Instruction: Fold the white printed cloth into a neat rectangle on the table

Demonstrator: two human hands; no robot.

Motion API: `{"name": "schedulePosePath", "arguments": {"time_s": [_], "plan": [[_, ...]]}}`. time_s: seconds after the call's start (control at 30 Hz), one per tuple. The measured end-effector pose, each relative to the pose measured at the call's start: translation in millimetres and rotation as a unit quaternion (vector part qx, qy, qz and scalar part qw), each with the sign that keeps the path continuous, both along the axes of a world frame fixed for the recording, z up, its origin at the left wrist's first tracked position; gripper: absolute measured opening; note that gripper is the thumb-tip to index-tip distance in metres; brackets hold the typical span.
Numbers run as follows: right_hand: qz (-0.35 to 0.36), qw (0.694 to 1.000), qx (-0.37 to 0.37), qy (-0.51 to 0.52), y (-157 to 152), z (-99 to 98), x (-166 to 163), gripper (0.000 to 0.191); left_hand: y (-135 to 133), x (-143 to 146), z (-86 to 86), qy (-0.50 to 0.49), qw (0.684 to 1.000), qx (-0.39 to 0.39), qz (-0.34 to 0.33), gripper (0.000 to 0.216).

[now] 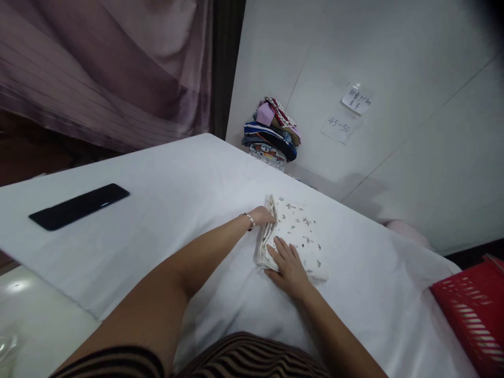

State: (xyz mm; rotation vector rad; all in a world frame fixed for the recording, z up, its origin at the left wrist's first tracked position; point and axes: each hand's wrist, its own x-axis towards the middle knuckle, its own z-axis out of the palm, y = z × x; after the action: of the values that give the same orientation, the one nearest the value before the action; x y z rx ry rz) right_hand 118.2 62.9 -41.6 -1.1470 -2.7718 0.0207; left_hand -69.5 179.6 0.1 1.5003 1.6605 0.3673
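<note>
A folded white cloth [299, 231] with a small print of leaves and twigs lies on the white-covered table [165, 184]. Its layered folds face left. My left hand [264, 215], with a bracelet at the wrist, grips those layers at the upper left edge; its fingertips are partly hidden in the folds. Flat on the lower left part of the cloth rests my right hand [291, 270], fingers spread and holding nothing.
A black flat slab [79, 206] lies at the table's left. Stacked folded clothes [271, 128] stand by the wall at the far edge. A red slotted basket [472, 310] is at the right. Handwritten paper notes [338, 128] hang on the wall; a pinkish curtain [157, 68] hangs behind.
</note>
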Motion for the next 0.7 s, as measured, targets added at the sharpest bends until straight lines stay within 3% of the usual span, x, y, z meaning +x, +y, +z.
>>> {"name": "schedulePosePath", "arguments": {"time_s": [0.33, 0.7], "plan": [[0.003, 1.000, 0.001, 0.000, 0.3, -0.4, 0.8, 0.063, -15.3, -2.9, 0.9, 0.011, 1.000, 0.001, 0.018, 0.017], [0.002, 1.000, 0.013, -0.001, -0.9, -2.0, -0.2, 0.064, -9.7, 3.0, -12.8, -0.065, 0.992, -0.003, 0.105, 0.018]]}}
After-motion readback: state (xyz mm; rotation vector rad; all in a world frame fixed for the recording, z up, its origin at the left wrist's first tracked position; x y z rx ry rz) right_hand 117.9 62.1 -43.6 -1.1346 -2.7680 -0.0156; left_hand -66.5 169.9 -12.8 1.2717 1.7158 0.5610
